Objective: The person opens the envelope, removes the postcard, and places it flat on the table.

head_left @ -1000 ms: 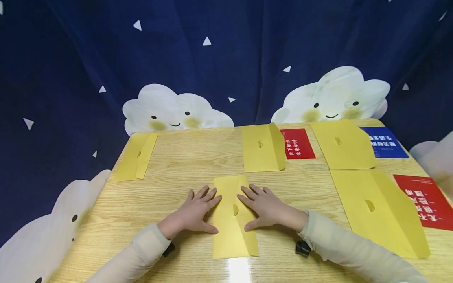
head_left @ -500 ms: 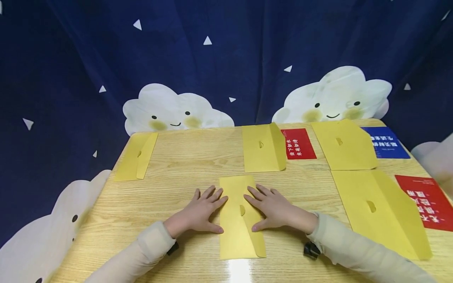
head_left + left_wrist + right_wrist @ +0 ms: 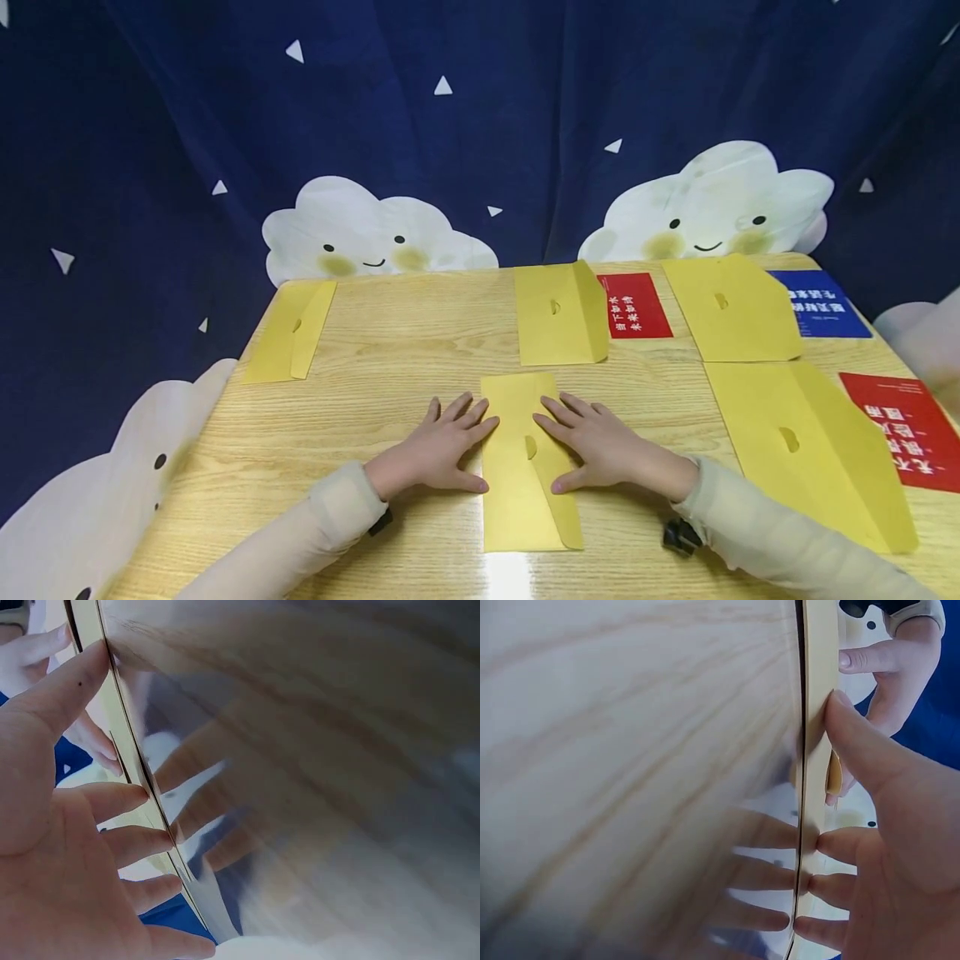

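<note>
A yellow paper envelope [image 3: 516, 508] lies flat on the wooden table [image 3: 408, 333], its long flap folded over along the right side and a half-round cut in its middle. My left hand [image 3: 444, 450] rests with spread fingers on its left edge. On the right edge lie the spread fingers of my right hand [image 3: 603, 448], over the flap. Both wrist views look along the tabletop: the left hand [image 3: 82, 847] and the right hand [image 3: 900, 847] touch the thin envelope edge with straight fingertips. The envelope's underside is hidden.
A similar folded envelope [image 3: 288, 333] lies at the far left. Three envelopes with flaps unfolded, one at back centre [image 3: 547, 321], one at back right [image 3: 723, 321] and one at front right [image 3: 780, 467], adjoin a red card [image 3: 641, 307], a blue card [image 3: 828, 304] and another red card [image 3: 915, 433].
Both hands and the envelope under them have slid to the right across the table. The other envelopes and the cards lie where they were; the camera has shifted slightly.
</note>
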Demonstrator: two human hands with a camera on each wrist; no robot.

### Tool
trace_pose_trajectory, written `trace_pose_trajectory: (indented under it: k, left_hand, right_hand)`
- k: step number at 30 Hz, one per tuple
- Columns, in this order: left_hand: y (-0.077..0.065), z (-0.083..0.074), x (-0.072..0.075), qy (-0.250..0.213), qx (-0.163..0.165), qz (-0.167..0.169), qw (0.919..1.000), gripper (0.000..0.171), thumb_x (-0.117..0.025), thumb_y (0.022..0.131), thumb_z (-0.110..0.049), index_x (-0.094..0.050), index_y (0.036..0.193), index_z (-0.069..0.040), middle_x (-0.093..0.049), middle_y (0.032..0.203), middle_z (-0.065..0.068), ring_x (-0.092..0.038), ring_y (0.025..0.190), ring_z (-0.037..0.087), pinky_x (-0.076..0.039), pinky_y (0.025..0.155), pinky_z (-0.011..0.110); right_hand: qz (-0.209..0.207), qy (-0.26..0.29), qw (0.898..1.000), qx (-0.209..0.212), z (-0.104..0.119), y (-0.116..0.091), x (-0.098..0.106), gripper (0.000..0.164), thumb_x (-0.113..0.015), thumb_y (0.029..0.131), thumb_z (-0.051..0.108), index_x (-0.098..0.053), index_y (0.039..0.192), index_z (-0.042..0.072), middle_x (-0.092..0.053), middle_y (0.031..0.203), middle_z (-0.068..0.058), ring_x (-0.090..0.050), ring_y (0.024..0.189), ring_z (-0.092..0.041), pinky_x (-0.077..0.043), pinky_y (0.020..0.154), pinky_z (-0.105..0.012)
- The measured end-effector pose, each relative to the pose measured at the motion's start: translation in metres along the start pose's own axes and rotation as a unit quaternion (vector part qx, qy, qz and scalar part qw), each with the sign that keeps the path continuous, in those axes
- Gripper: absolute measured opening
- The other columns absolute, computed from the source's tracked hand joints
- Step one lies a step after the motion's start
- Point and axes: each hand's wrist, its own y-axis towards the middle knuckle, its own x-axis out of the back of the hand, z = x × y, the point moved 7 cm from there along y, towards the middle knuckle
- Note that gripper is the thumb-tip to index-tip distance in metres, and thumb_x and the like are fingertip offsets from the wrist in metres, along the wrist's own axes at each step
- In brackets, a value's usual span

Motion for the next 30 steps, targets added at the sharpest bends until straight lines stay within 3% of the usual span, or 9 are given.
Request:
trace_pose_trajectory:
  k: [30]
  left_hand:
    - [0.033, -0.026, -0.001, 0.041, -0.013, 0.023, 0.9988, 0.088, -0.055, 0.078, -0.062, -0.025, 0.145, -0.015, -0.014, 0.15, 0.012, -0.006, 0.137, 0.032, -0.015, 0.1, 0.063]
  right_hand:
    - [-0.006, 0.001, 1.0, -0.02, -0.025, -0.03, 0.006, 0.09, -0.065, 0.072, 0.058, -0.036, 0.14, 0.006, -0.027, 0.145, -0.018, -0.022, 0.13, -0.044, -0.028, 0.091, -0.063]
